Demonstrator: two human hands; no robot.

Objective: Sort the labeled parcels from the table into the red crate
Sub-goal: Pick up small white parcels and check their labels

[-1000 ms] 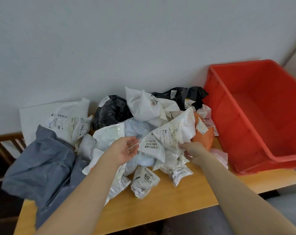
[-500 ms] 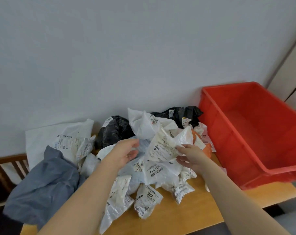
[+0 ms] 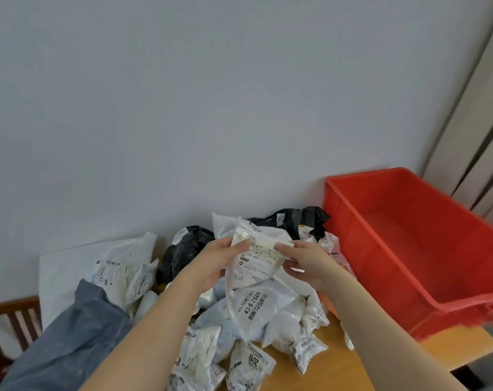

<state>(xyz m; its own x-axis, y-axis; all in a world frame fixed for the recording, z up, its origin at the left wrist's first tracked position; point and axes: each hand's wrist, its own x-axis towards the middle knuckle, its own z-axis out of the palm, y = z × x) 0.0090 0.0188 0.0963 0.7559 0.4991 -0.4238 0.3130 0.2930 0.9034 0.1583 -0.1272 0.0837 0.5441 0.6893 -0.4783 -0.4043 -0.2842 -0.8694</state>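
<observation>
Progress is minimal by this view: the visible part of the red crate, far right on the table, holds 0 parcels. The left hand and right hand both pinch 1 white parcel above the pile. The crate's right end is cut off; most label text is unreadable.
</observation>
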